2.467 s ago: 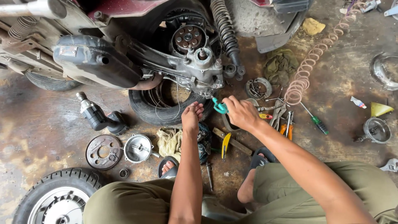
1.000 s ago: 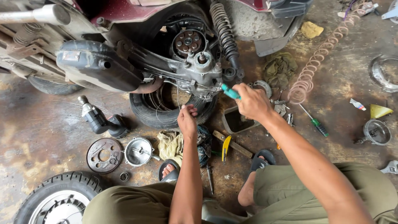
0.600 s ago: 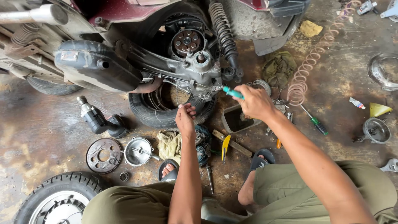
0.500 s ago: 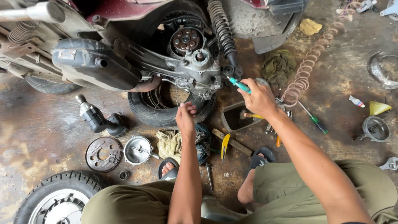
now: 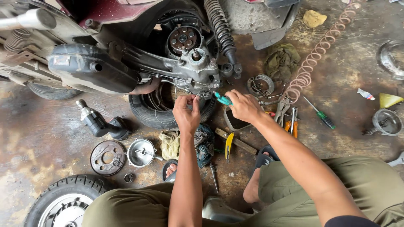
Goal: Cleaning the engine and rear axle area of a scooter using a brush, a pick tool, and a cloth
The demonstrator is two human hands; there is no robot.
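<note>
A scooter's bare rear engine case (image 5: 198, 71) lies on its side above a loose tyre (image 5: 155, 109). My right hand (image 5: 243, 105) grips a teal-handled tool (image 5: 222, 98), its tip at the underside of the case. My left hand (image 5: 187, 112) reaches up beside it, fingertips pinching at a small fitting or cable end under the same spot. A black coil shock absorber (image 5: 221, 29) runs up from the case. The tool's tip is hidden behind the metal.
A cordless impact driver (image 5: 101, 124), a brake drum (image 5: 107, 157), a round metal cover (image 5: 141, 152), rags (image 5: 198, 141) and a yellow-handled tool (image 5: 228, 145) lie on the floor. Pliers and a green screwdriver (image 5: 322, 114) lie right. A wheel (image 5: 63, 201) sits bottom left.
My right hand came back down and left with the teal tool, from the shock mount to the case's underside. My left hand rose from the rags to the same spot.
</note>
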